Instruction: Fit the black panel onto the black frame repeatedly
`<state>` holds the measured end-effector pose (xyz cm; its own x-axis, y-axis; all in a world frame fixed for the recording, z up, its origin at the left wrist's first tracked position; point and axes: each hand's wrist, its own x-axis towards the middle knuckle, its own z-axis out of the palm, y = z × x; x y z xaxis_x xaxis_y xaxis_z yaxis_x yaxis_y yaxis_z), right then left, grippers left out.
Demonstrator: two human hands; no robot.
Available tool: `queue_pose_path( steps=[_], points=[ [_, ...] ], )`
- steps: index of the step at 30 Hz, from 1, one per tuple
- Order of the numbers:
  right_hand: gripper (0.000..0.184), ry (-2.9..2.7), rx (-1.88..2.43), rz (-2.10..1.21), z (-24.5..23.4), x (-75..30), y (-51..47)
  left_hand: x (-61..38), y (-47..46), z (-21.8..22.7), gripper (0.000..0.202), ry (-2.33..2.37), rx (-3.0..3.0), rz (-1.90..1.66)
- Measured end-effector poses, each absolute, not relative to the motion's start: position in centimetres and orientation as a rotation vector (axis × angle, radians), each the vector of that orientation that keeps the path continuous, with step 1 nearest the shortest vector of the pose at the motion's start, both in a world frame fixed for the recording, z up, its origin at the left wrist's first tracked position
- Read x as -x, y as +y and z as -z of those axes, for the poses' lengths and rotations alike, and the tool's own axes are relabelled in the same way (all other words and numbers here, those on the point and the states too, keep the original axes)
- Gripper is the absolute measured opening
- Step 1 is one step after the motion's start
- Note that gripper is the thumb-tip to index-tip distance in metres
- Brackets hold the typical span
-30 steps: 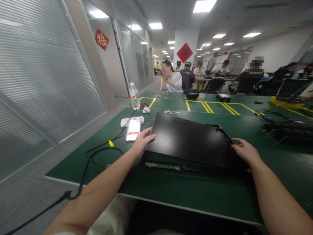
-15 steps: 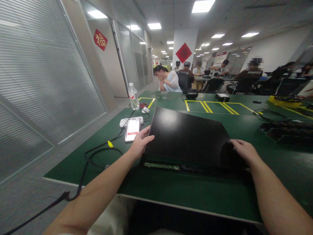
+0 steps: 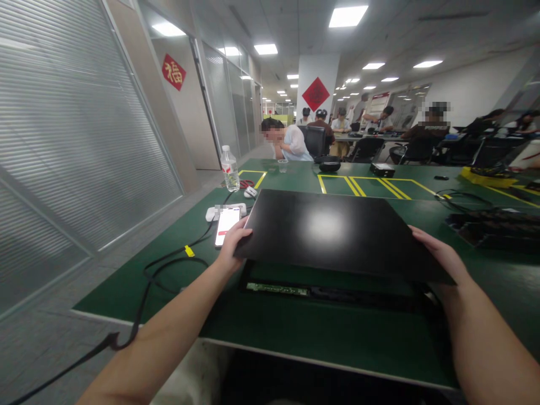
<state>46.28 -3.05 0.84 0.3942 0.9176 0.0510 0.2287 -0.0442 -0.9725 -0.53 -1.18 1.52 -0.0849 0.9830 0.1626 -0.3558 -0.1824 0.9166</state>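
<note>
A flat black display panel (image 3: 324, 230) with a bright ceiling-light reflection is held by its two sides, tilted above the table. My left hand (image 3: 236, 242) grips its left edge, thumb on top and fingers under it. On the right edge, my right hand (image 3: 441, 256) is closed, its fingertips at the side and the rest partly hidden by the panel. Beneath the panel lies a dark frame (image 3: 358, 297) with a green circuit board strip (image 3: 276, 289) along its near side. The panel's near edge is apart from that frame.
Left of the panel lie a lit phone (image 3: 226, 224), a white power strip (image 3: 211, 214) and a black cable (image 3: 145, 292). A water bottle (image 3: 230, 169) and a plastic cup (image 3: 283, 165) stand farther back. Dark parts (image 3: 493, 230) lie right. A person (image 3: 295, 140) sits across the table.
The panel has lifted off the dark frame at its near side and flattened, baring the frame and circuit strip below. Both hands moved with it, the left slightly leftward, the right slightly rightward.
</note>
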Motion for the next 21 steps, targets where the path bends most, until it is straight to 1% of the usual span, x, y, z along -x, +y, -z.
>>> queue_pose_path(
  steps=[1,3,6,8,10,12,14,16,18,21],
  points=[
    [0.054,-0.966,1.455,-0.886,-1.5,-45.9,-3.5,0.6,-1.1,-1.4,0.056,0.875,-1.025,-1.529],
    [0.058,-0.846,1.398,-0.979,-2.6,-45.4,-4.2,0.7,-1.0,-1.3,0.055,0.863,-1.036,-1.518],
    [0.067,-0.878,1.370,-1.043,-3.2,-44.7,-5.0,0.6,-1.1,-1.4,0.051,0.861,-1.036,-1.500],
    [0.063,-0.905,1.328,-1.033,-3.1,-44.5,-5.1,0.3,-1.2,-1.5,0.046,0.850,-1.020,-1.533],
    [0.051,-0.901,1.254,-0.999,-2.6,-44.5,-4.9,0.0,-1.3,-1.6,0.042,0.828,-1.009,-1.561],
    [0.041,-0.846,1.182,-0.977,-2.0,-44.6,-4.4,-0.1,-1.3,-1.7,0.047,0.796,-1.021,-1.509],
    [0.037,-0.709,1.055,-0.985,-1.7,-44.8,-4.0,-0.1,-1.2,-1.5,0.060,0.770,-1.060,-1.393],
    [0.040,-0.528,0.894,-1.007,-1.6,-45.0,-3.7,0.0,-0.9,-1.1,0.070,0.784,-1.126,-1.298],
    [0.045,-0.406,0.747,-1.021,-1.7,-45.0,-3.6,0.3,-0.5,-0.4,0.073,0.882,-1.228,-1.259],
    [0.047,-0.358,0.610,-0.990,-2.1,-44.6,-3.6,0.8,0.1,0.5,0.074,1.105,-1.478,-1.185]
  ],
)
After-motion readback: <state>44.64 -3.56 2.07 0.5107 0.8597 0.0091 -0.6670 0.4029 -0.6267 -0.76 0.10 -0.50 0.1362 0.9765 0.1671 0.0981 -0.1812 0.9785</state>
